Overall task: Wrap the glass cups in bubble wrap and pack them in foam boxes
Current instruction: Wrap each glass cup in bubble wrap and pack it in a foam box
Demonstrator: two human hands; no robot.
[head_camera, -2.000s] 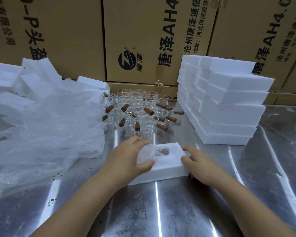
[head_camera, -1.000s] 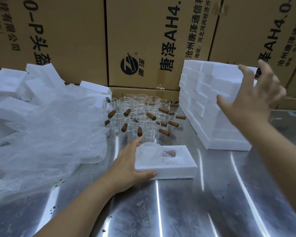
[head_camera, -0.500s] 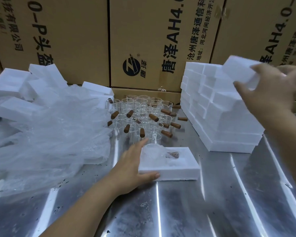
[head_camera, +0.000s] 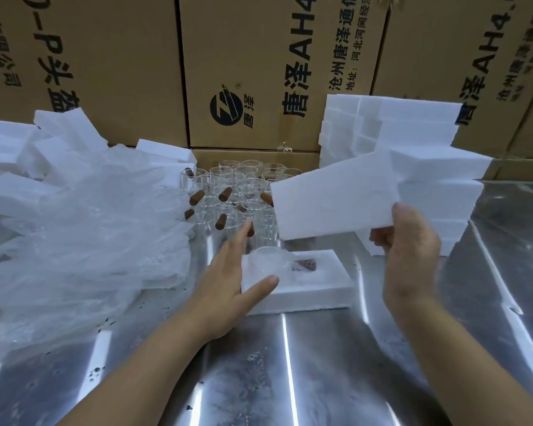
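Note:
A white foam box half (head_camera: pixel 308 290) lies on the metal table with a bubble-wrapped glass cup (head_camera: pixel 271 261) in its hollow, the brown handle to the right. My left hand (head_camera: pixel 228 284) rests against the box's left side, fingers straight, thumb along the front edge. My right hand (head_camera: pixel 410 241) grips a second white foam piece (head_camera: pixel 333 198) by its right end and holds it tilted in the air above the box. Behind stand several bare glass cups with brown handles (head_camera: pixel 231 192).
A heap of bubble wrap sheets (head_camera: pixel 83 229) covers the table's left side, with loose foam pieces (head_camera: pixel 10 192) behind it. A stack of foam pieces (head_camera: pixel 425 139) stands at the right. Cardboard cartons (head_camera: pixel 259 66) wall the back.
My right hand reached to the stack at the right, took a foam piece off its top and carried it left and down over the box. My left hand has stayed at the box.

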